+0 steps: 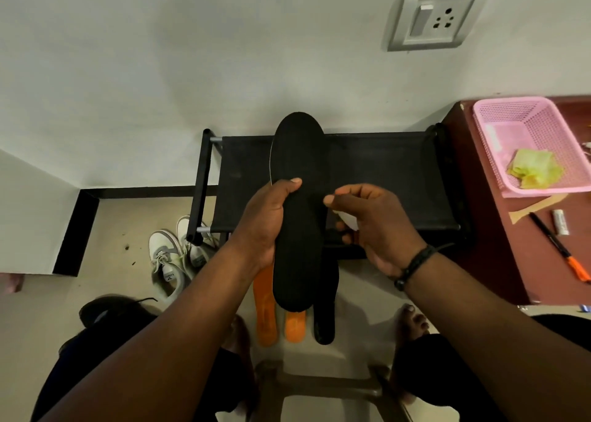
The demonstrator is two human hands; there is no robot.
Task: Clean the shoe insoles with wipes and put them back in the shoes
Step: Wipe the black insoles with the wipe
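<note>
Nearest the camera, both forearms reach forward over the person's dark-clad knees, and a brown stool frame (323, 386) is cut off at the bottom edge. Bare toes (412, 321) show on the right; the other foot is mostly hidden under the left arm.

The left hand (268, 226) grips a black insole (299, 204) along its left edge, thumb curled over the top face, holding it lengthwise and pointing away. The right hand (374, 226) has its thumb and forefinger drawn together near the insole's right edge; a small white piece (348, 220), probably a wipe, shows under the fingers, but how it is held cannot be made out. A black beaded bracelet (412, 266) circles that wrist.

On the floor beneath, two orange insoles (265, 312) and another black insole (324, 309) lie side by side, their far ends hidden behind the held one. To the left stand white sneakers (171, 261), with a tongue label too small to read, and a black shoe (105, 309) partly covered by the arm.

Beyond is a black shoe rack (383, 178). On the right, a maroon worktop (518, 239) carries a pink basket (527, 140) holding crumpled yellow-green material (534, 168), a black-and-orange pen (559, 248) and a small tube (560, 221), its lettering illegible. A wall socket (431, 18) sits above.
</note>
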